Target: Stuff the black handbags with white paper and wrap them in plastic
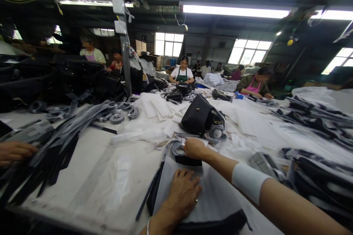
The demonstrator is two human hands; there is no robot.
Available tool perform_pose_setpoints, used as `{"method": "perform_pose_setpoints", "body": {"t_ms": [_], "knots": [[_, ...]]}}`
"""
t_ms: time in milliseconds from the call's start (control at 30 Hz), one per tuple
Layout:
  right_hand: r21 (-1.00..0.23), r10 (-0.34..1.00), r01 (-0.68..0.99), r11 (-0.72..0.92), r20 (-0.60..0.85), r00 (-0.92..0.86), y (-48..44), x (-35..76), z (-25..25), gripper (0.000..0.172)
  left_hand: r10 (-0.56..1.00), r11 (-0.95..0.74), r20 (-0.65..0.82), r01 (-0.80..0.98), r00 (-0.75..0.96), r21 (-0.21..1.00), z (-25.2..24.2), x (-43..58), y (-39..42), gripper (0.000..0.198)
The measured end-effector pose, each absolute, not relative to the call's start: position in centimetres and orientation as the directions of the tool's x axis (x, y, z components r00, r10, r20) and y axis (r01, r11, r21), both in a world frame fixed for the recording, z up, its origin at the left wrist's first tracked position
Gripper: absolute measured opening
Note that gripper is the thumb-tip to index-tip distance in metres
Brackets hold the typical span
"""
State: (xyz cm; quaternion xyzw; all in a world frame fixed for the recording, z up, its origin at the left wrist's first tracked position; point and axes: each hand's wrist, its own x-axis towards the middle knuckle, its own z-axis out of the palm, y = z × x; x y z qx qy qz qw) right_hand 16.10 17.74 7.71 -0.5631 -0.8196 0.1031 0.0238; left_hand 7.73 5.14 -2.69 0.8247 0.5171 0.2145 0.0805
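My left hand (pixel 183 194) lies palm down with its fingers apart, on a white sheet (pixel 215 194) that covers a black bag (pixel 217 225). The bag's dark edges show at the sheet's lower and left sides. Just beyond, my right hand (pixel 194 149) is closed at the bag's far end, its fingers against a plastic-wrapped coiled strap (pixel 175 149). What is inside those fingers is hidden. Farther off, a finished-looking black handbag (pixel 197 115) with a small metal clasp leans on the table, a second wrapped coil (pixel 217 132) beside it.
Long dark straps (pixel 63 146) in plastic are heaped at the left, where another person's hand (pixel 16 152) reaches in. Black bag pieces (pixel 320 183) are stacked at the right. White sheets (pixel 157 106) lie mid-table. A metal post (pixel 125 43) rises behind, and co-workers sit across the table.
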Motion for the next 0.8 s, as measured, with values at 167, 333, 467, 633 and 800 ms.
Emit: {"method": "perform_pose_setpoints", "body": {"t_ms": [167, 333, 467, 633, 800], "knots": [[-0.304, 0.965, 0.919, 0.252, 0.010, -0.262, 12.2, 17.5, 6.0, 0.011, 0.892, -0.439, 0.284, 0.827, 0.352, 0.351, -2.5, 7.8, 4.9, 0.025], [-0.653, 0.936, 0.687, 0.320, 0.328, -0.124, 8.5, 20.6, 1.5, 0.009, 0.897, -0.421, 0.302, 0.833, 0.323, 0.360, -2.3, 7.8, 5.0, 0.026], [-0.660, 0.909, 0.647, 0.382, 0.396, -0.133, 8.9, 21.4, 0.0, 0.026, 0.913, -0.372, 0.312, 0.851, 0.264, 0.370, -2.2, 7.3, 5.2, 0.018], [-0.441, 0.906, 0.797, 0.414, 0.281, -0.316, 8.9, 21.0, -0.4, 0.022, 0.925, -0.223, 0.368, 0.918, 0.093, 0.329, -2.4, 6.9, 5.4, 0.022], [-0.275, 0.858, 0.827, 0.491, 0.318, -0.404, 7.9, 20.9, -1.0, 0.024, 0.911, -0.199, 0.406, 0.941, 0.074, 0.275, -2.9, 7.0, 5.5, 0.024]]}}
